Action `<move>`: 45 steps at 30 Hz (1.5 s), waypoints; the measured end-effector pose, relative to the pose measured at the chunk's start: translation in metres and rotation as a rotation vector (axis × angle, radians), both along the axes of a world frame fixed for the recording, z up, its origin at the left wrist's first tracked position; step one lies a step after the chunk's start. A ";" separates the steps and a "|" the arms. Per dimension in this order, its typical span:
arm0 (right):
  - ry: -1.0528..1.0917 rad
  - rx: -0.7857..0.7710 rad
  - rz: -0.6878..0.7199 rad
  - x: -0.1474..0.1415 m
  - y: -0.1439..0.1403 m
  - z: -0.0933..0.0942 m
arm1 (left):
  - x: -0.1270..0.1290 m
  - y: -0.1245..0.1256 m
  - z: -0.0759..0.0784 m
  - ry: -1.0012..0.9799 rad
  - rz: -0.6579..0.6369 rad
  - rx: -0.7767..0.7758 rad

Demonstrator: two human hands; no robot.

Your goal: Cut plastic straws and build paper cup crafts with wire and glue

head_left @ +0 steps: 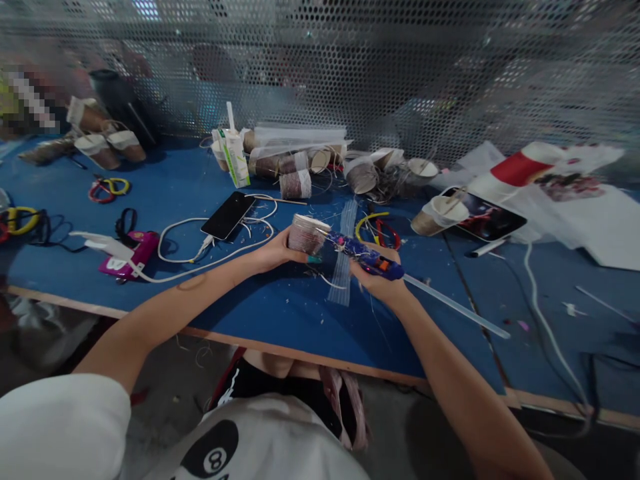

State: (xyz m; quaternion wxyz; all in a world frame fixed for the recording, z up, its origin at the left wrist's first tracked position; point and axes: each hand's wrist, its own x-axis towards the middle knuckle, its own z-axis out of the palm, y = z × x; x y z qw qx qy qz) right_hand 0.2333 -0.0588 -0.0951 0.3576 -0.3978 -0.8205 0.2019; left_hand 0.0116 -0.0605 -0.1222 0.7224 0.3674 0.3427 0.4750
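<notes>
Forearms stretched out over the blue table (280, 313) from both lower corners, converging near its middle. Left hand (280, 252) wrapped around a small thread-wound cup (306, 233), fingers curled about its side, thumb on the near face, cup tipped sideways with its rim toward the right. Right hand (383, 280) closed around a blue glue gun (365, 255), wrist bent inward, nozzle aimed left and touching or almost touching the cup; long clear glue stick (457, 307) trailing from the gun's back toward the right. Just behind the hands, a black phone (229, 215) lying flat with a white cable (200, 257) looped beside it. Farther back, near the mesh wall, more wound cups (295, 183) and a small carton (235, 157) standing upright. Yellow and red rings (377, 230) just beyond the gun.
</notes>
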 end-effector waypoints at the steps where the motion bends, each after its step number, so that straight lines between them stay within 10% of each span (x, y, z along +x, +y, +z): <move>1: -0.003 -0.004 0.004 0.000 0.000 0.000 | 0.000 0.000 0.000 -0.001 0.003 -0.003; 45: 0.147 -0.087 -0.025 0.005 0.000 -0.005 | -0.001 0.002 -0.002 -0.006 0.010 -0.047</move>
